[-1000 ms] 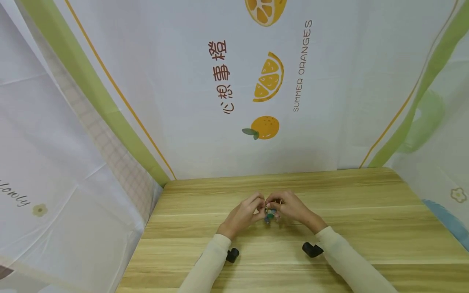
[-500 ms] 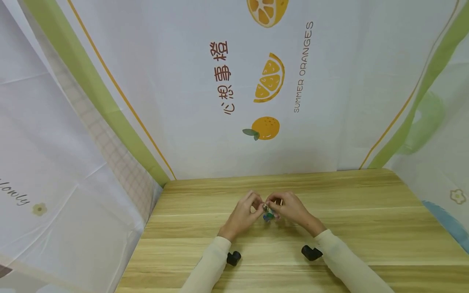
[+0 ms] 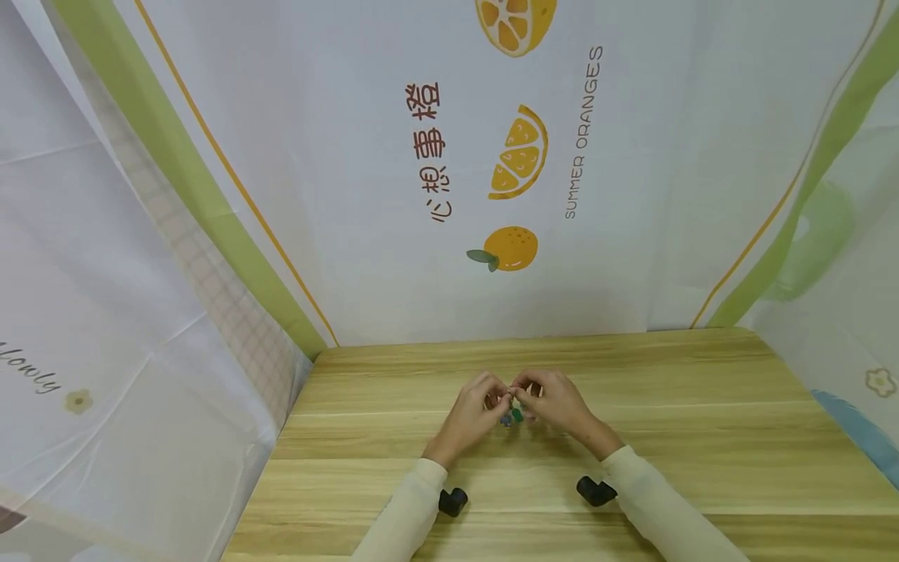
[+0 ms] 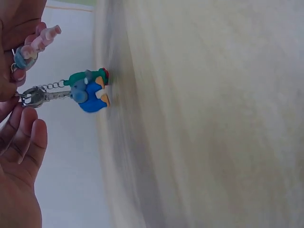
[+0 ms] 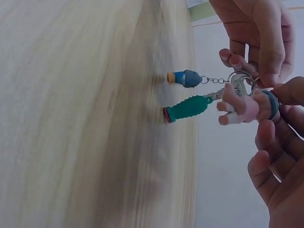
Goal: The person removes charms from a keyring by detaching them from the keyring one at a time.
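Observation:
Above the table, my left hand (image 3: 472, 412) pinches a metal key ring (image 5: 243, 76) between thumb and fingertips. From that ring hang a silver key (image 4: 35, 96), a blue elephant-like figure charm (image 4: 91, 95) on a short chain and a green bumpy charm (image 5: 189, 108) with a red end. Fingertips of my right hand (image 3: 556, 404) pinch the top of a pink figure charm (image 5: 242, 107) with a blue-grey band, close beside the ring. Whether the pink charm is linked to the ring is hidden by the fingers. Both hands' fingertips nearly meet.
The light wood table (image 3: 702, 437) lies under the hands. Black angled pieces sit beside each forearm, a left one (image 3: 455, 501) and a right one (image 3: 595, 491). A white cloth (image 3: 351, 195) printed with oranges hangs behind the table.
Both hands stay close together in nearly the same spot, with fingertips shifting slightly. The charms have swung a little, and the blue and green ones hang more apart. The head view has shifted slightly.

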`<move>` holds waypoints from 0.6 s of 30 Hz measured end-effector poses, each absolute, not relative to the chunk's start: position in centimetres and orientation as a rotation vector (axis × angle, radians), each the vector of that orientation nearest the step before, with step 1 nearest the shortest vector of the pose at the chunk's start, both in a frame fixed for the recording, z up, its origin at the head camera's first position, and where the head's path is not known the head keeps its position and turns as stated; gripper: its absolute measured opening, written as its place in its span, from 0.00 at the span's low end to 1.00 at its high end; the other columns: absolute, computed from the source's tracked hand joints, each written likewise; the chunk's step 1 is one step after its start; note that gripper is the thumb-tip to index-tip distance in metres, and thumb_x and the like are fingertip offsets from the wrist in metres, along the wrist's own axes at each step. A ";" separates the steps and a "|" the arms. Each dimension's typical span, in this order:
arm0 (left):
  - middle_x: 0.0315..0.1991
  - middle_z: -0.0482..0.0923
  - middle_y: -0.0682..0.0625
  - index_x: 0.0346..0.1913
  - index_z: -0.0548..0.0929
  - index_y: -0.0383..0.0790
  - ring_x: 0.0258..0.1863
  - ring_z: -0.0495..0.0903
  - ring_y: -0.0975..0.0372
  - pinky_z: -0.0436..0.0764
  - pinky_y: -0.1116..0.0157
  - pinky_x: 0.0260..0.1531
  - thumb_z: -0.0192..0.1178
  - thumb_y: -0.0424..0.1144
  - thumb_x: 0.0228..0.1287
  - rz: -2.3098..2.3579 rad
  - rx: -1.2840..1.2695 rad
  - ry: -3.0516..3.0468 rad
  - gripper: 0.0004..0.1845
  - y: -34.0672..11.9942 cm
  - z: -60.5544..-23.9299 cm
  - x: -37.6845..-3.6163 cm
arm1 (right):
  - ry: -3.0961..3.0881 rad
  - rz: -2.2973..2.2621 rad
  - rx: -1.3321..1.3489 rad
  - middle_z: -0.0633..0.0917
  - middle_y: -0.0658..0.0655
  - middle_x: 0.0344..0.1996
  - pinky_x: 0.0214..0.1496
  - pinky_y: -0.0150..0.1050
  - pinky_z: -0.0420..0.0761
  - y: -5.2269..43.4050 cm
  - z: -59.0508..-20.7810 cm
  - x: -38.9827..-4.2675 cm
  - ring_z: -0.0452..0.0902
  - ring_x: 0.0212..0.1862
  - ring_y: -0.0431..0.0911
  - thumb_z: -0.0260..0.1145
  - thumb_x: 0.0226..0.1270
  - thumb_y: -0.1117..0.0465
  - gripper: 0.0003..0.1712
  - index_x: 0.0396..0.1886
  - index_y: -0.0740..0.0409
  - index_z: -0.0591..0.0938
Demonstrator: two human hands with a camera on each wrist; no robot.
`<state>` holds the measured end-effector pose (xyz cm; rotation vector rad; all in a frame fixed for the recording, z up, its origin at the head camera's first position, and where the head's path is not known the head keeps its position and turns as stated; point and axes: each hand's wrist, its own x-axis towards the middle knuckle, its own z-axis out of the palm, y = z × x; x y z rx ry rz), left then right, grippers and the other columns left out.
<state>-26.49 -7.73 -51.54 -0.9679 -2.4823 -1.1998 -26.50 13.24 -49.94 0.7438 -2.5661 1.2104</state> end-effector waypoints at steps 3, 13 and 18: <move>0.40 0.79 0.50 0.44 0.85 0.39 0.31 0.76 0.63 0.80 0.73 0.33 0.63 0.34 0.79 -1.175 -0.953 -2.459 0.03 -7.7 -51.5 -26.4 | -2.570 1.189 0.737 0.87 0.44 0.29 0.28 0.31 0.76 13.2 -50.0 -26.4 0.77 0.27 0.36 0.72 0.76 0.58 0.04 0.40 0.52 0.90; 0.37 0.84 0.51 0.41 0.90 0.39 0.30 0.76 0.66 0.79 0.74 0.32 0.67 0.32 0.74 -1.092 -0.908 -2.362 0.03 -7.6 -51.5 -26.5 | -2.567 1.141 0.689 0.86 0.45 0.27 0.24 0.30 0.74 13.0 -50.4 -26.6 0.73 0.21 0.30 0.71 0.75 0.61 0.02 0.39 0.52 0.89; 0.37 0.85 0.50 0.41 0.91 0.38 0.30 0.77 0.67 0.80 0.74 0.31 0.67 0.31 0.74 -1.119 -0.906 -2.349 0.04 -7.8 -51.5 -26.6 | -2.564 1.088 0.643 0.86 0.44 0.25 0.21 0.30 0.72 13.1 -50.5 -26.7 0.72 0.20 0.30 0.72 0.73 0.62 0.03 0.38 0.50 0.90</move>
